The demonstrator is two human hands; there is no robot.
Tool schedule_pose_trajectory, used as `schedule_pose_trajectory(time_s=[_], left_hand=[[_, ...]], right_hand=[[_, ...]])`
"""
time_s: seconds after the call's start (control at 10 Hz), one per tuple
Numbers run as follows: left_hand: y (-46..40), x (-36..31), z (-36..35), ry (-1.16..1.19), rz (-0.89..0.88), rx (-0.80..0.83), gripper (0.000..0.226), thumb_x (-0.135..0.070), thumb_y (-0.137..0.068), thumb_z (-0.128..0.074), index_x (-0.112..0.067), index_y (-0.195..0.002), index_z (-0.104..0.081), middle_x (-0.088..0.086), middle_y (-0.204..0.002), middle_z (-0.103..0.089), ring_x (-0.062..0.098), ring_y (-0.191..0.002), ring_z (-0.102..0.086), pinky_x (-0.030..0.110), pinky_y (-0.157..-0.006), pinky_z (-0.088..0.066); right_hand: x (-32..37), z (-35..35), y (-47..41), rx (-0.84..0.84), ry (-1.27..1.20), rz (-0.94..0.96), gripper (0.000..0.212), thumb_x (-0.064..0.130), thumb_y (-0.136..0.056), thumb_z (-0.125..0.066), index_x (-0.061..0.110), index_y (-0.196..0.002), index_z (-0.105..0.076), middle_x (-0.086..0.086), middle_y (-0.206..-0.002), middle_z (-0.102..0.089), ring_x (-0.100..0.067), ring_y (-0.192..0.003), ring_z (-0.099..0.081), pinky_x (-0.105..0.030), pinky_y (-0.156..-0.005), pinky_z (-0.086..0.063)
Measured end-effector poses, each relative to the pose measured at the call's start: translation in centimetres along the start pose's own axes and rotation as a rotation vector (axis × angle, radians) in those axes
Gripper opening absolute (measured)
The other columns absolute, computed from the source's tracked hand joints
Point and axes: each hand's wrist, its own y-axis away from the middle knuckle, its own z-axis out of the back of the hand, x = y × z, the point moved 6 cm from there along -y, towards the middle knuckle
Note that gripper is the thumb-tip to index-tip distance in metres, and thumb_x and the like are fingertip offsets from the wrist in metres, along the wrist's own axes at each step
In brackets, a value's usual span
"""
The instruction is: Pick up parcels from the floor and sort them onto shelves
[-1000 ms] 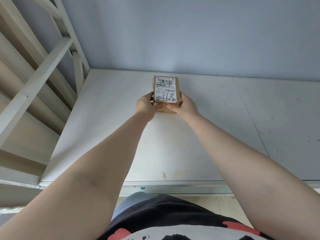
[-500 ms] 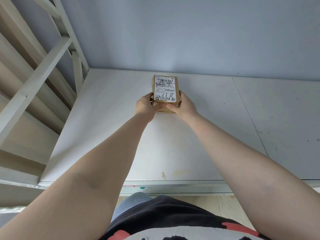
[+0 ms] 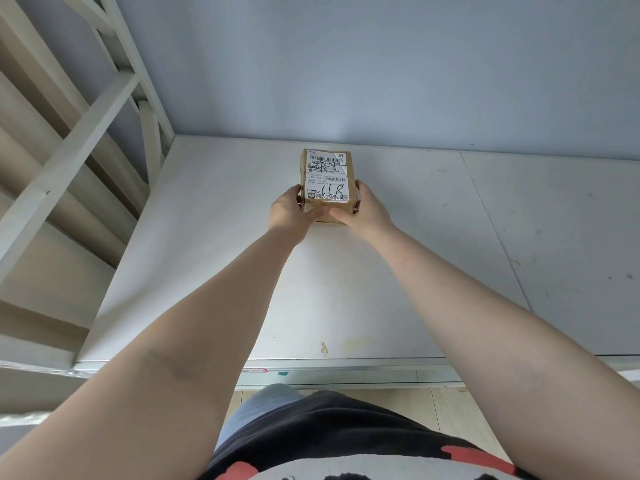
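A small brown cardboard parcel with a white shipping label and handwritten black marks sits toward the back of a white shelf board. My left hand grips its near left corner and my right hand grips its near right corner, thumbs meeting along the front edge. Both arms stretch out over the shelf. The underside of the parcel is hidden, so I cannot tell whether it rests fully on the board.
A pale blue wall closes the back of the shelf. White metal uprights and braces of the rack stand on the left. A seam splits the board on the right. The shelf's front metal rail runs above a wooden floor.
The parcel and both hands have stayed almost in place; the label tilts slightly more toward me than half a second ago. Nothing was let go.
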Motion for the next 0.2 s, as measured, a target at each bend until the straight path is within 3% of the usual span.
schedule_pose_trajectory(time_s=[0.1, 0.2], left_hand=[[-0.22, 0.51, -0.1, -0.014, 0.032, 0.002, 0.079, -0.039, -0.08, -0.077, -0.009, -0.146, -0.044, 0.01, -0.136, -0.059, 0.026, -0.127, -0.054, 0.038, -0.098, -0.049], [-0.1, 0.85, 0.1, -0.013, 0.078, -0.001, 0.09, -0.038, -0.081, -0.077, -0.01, -0.154, -0.031, 0.01, -0.148, -0.048, 0.026, -0.133, -0.049, 0.036, -0.099, -0.048]], right_hand=[[-0.73, -0.14, -0.09, 0.005, 0.009, -0.038, 0.095, 0.041, -0.077, -0.076, 0.014, -0.152, -0.025, -0.007, -0.14, -0.058, -0.027, -0.125, -0.057, -0.036, -0.103, -0.045], [-0.61, 0.09, 0.44, 0.002, 0.018, -0.056, 0.097, 0.038, -0.08, -0.074, 0.014, -0.155, -0.017, -0.013, -0.145, -0.052, -0.03, -0.128, -0.055, -0.034, -0.104, -0.042]])
